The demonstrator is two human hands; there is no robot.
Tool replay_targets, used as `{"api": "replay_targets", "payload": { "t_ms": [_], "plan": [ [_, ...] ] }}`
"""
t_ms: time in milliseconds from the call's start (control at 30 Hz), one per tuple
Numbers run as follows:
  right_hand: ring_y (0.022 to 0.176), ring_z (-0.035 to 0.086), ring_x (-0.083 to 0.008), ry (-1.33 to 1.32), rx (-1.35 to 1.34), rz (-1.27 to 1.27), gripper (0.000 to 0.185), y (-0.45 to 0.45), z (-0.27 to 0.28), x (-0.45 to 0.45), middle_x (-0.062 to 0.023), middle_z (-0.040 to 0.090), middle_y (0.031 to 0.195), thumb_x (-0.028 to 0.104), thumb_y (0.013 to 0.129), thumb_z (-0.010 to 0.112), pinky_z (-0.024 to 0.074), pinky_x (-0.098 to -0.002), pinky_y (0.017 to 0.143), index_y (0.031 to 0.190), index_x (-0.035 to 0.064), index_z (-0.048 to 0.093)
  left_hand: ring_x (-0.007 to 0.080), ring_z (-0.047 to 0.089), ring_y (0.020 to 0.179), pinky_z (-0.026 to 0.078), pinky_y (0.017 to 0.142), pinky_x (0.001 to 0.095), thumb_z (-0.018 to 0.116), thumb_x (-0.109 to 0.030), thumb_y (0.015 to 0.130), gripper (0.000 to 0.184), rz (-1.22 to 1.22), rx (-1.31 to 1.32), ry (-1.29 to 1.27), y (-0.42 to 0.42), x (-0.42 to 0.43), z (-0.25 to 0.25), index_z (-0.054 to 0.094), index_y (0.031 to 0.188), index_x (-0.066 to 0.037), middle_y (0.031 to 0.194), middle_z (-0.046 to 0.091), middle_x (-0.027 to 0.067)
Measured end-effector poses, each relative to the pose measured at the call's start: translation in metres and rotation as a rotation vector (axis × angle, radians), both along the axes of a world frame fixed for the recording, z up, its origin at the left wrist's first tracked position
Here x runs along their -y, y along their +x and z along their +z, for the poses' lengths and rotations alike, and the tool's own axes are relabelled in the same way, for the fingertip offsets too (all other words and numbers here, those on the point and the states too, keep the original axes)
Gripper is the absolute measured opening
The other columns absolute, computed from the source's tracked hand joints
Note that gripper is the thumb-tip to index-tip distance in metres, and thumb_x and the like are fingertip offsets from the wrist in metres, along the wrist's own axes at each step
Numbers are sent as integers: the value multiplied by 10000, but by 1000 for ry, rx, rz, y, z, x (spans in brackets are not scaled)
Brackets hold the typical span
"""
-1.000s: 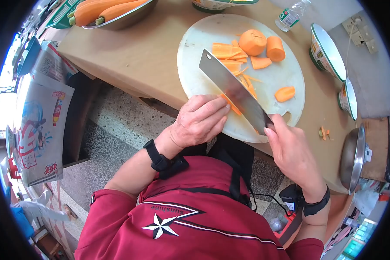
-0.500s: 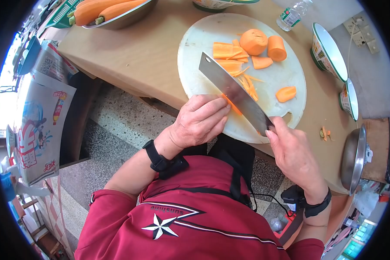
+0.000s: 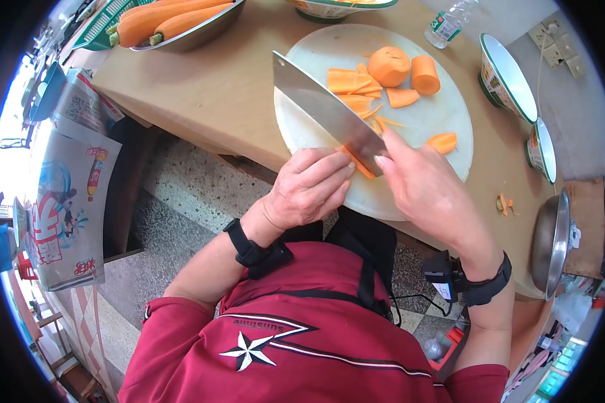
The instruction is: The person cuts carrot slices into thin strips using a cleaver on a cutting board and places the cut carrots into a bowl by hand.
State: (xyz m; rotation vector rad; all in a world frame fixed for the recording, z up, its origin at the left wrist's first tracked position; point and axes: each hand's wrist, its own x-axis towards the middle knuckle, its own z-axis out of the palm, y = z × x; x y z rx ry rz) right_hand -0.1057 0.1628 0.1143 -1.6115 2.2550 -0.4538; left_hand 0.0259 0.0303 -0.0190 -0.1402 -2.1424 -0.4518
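A wide cleaver slants over the round white cutting board, its handle hidden in my closed right hand. My left hand is bent at the near edge of the board, fingertips pressed on a carrot piece beside the blade. Beyond the blade lie carrot slices, thin carrot strips partly covered by the cleaver, a thick carrot chunk and a shorter carrot cylinder. Another cut carrot piece rests at the right, near my right hand.
Whole carrots fill a metal bowl at the far left. A plastic bottle stands behind the board. Two enamel bowls and a steel basin line the right side. Carrot scraps lie on the brown table.
My right hand and the cleaver have shifted up and to the left, so the blade reaches further across the board. My left hand stays nearly still on the carrot piece.
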Motion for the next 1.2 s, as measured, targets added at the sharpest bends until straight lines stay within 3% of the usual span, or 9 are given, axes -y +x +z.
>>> {"api": "replay_targets", "payload": {
  "t_ms": [233,333,1200],
  "plan": [
    [710,597,-474,124,27,-100,130,6,16,-30,-268,596,710,96,972,531,437,-549,610,1018,-10,471,266,650,943,510,819,353,711,-62,740,278,-4,-18,-29,-1,1,-3,689,1000,32,1078,649,127],
    [709,592,-471,43,43,-125,113,8,13,-39,-262,601,740,85,973,533,424,-547,603,1009,-3,472,269,649,943,510,820,355,708,-64,741,278,-10,-16,-23,-1,2,-4,687,1000,34,1085,644,130],
    [728,626,-447,105,-96,-32,116,20,11,-42,-239,635,820,65,962,519,478,-526,608,1049,4,472,269,644,946,522,823,357,702,-56,735,255,-24,-32,-23,-2,1,-3,693,971,41,1073,651,131]
  ]
}}
